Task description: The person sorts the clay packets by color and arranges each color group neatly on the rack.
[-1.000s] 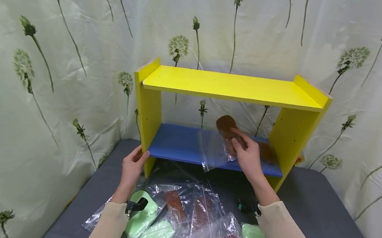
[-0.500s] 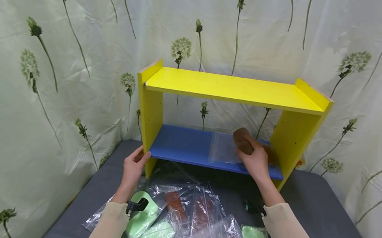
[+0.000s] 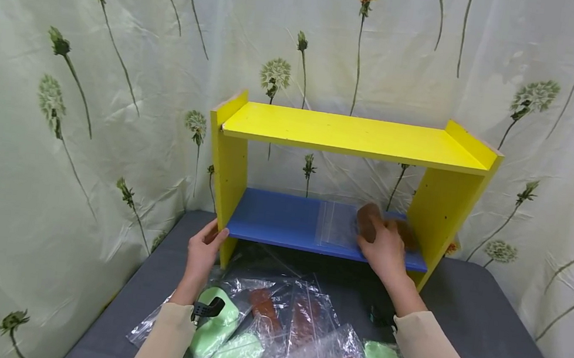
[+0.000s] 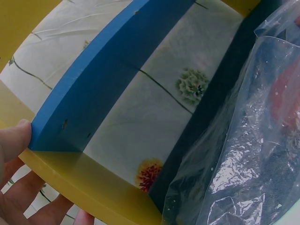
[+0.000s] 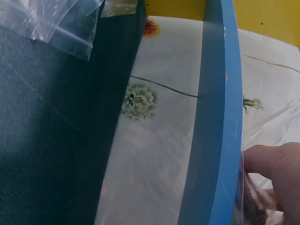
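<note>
My right hand [image 3: 386, 248] holds a brown rounded piece [image 3: 367, 219] in a clear zip bag [image 3: 337, 226], low over the right part of the blue shelf [image 3: 277, 216]. In the right wrist view, thumb and fingers close about the bagged brown piece [image 5: 253, 204] beyond the blue board's edge. Another brown piece [image 3: 408, 237] lies to the right, partly hidden by the hand. My left hand [image 3: 202, 252] grips the left side panel [image 3: 227, 178] of the yellow shelf unit; its thumb touches the blue shelf's front corner and its fingers are outside the panel.
In front of the unit, clear bags lie on the dark table [image 3: 468, 318], holding pale green pieces [image 3: 237, 357] and brown pieces [image 3: 304, 320]. The yellow top board [image 3: 345, 132] spans above the blue shelf. A flowered curtain [image 3: 139, 26] hangs behind.
My right hand has brought the bagged brown piece down and to the right onto or just above the blue shelf, and its bag now lies flatter. My left hand keeps its grip.
</note>
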`<move>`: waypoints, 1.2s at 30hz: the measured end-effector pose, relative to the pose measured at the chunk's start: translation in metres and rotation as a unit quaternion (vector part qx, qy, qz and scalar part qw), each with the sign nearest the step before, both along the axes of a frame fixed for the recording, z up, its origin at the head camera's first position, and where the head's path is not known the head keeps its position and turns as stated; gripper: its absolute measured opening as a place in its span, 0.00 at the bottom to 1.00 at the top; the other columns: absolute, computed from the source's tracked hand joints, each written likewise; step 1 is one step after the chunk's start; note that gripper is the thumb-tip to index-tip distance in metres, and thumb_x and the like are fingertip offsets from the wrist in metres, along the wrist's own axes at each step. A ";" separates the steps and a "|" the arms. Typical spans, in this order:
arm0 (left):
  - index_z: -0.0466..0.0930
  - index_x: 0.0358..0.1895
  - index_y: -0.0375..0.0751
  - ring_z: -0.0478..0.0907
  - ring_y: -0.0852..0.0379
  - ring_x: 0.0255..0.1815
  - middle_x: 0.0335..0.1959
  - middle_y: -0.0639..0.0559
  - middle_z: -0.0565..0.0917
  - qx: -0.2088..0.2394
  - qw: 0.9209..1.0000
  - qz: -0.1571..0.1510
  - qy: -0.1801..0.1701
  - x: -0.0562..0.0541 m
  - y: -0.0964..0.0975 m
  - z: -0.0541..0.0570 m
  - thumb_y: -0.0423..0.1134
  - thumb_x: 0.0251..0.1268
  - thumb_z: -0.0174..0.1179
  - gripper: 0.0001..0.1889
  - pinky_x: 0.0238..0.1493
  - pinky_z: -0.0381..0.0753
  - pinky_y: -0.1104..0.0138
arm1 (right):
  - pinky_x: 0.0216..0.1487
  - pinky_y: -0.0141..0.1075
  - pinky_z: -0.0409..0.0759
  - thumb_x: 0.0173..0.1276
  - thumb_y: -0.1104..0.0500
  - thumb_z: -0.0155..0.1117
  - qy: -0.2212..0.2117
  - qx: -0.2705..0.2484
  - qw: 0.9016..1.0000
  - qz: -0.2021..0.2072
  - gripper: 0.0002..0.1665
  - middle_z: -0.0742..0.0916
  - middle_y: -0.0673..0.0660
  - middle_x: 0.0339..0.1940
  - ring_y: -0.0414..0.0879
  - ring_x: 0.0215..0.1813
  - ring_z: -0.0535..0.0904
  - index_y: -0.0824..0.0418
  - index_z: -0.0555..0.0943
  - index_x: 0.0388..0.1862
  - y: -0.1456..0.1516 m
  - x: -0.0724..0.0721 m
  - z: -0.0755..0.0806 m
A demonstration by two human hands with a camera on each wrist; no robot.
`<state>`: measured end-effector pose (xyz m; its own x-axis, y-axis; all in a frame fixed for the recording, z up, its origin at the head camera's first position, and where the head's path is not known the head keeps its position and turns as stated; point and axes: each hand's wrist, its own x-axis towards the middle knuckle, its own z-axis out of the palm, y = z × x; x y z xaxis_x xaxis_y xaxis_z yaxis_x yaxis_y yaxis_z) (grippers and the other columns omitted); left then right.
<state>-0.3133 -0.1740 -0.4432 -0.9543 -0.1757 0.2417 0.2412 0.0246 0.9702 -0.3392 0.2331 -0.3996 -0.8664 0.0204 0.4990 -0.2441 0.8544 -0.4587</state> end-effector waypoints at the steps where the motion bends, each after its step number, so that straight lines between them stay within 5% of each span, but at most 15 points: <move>1: 0.72 0.72 0.39 0.74 0.48 0.65 0.66 0.41 0.77 0.001 1.000 -0.001 0.000 0.000 0.000 0.000 0.39 0.74 0.61 0.26 0.52 0.77 0.77 | 0.50 0.69 0.73 0.66 0.52 0.72 -0.005 0.011 1.000 -0.008 0.37 0.74 0.75 0.60 0.73 0.55 0.73 0.61 0.73 0.71 0.000 0.001 0.000; 8: 0.72 0.71 0.39 0.75 0.48 0.64 0.66 0.41 0.77 -0.001 1.000 0.002 0.003 0.001 0.001 0.000 0.38 0.74 0.61 0.26 0.52 0.77 0.76 | 0.52 0.71 0.71 0.67 0.47 0.69 -0.030 0.049 0.997 -0.043 0.32 0.71 0.72 0.66 0.72 0.63 0.66 0.61 0.78 0.65 0.003 0.005 0.002; 16: 0.72 0.71 0.39 0.75 0.48 0.64 0.66 0.41 0.78 -0.003 1.000 0.007 0.002 0.000 0.001 -0.001 0.38 0.73 0.62 0.26 0.52 0.77 0.76 | 0.55 0.69 0.71 0.69 0.47 0.66 -0.016 0.066 0.997 -0.044 0.28 0.77 0.70 0.61 0.73 0.61 0.68 0.64 0.82 0.59 0.005 0.005 -0.001; 27: 0.75 0.70 0.47 0.76 0.52 0.62 0.64 0.47 0.79 0.005 1.000 0.021 0.019 -0.022 -0.004 -0.028 0.47 0.70 0.65 0.27 0.54 0.77 0.74 | 0.56 0.71 0.68 0.69 0.46 0.68 0.004 0.064 0.998 -0.028 0.31 0.76 0.71 0.63 0.73 0.64 0.66 0.61 0.79 0.66 0.007 0.011 0.002; 32: 0.75 0.70 0.46 0.76 0.52 0.62 0.64 0.46 0.79 0.003 0.999 0.021 0.028 -0.020 -0.004 -0.027 0.46 0.70 0.65 0.27 0.54 0.77 0.74 | 0.55 0.69 0.70 0.66 0.50 0.71 0.048 0.046 0.998 0.002 0.28 0.78 0.69 0.60 0.71 0.63 0.68 0.61 0.81 0.62 0.005 0.021 0.007; 36: 0.74 0.71 0.42 0.75 0.50 0.63 0.65 0.44 0.78 -0.001 1.000 0.011 0.014 -0.009 -0.001 -0.011 0.41 0.72 0.63 0.26 0.56 0.77 0.71 | 0.58 0.65 0.69 0.66 0.53 0.71 0.069 0.025 0.997 0.026 0.25 0.79 0.68 0.57 0.69 0.62 0.69 0.62 0.82 0.60 0.001 0.032 0.012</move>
<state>-0.3218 -0.1753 -0.4540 -0.9430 -0.1955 0.2692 0.2683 0.0316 0.9628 -0.3070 0.2342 -0.3875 -0.7892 -0.0500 0.6121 -0.3459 0.8597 -0.3758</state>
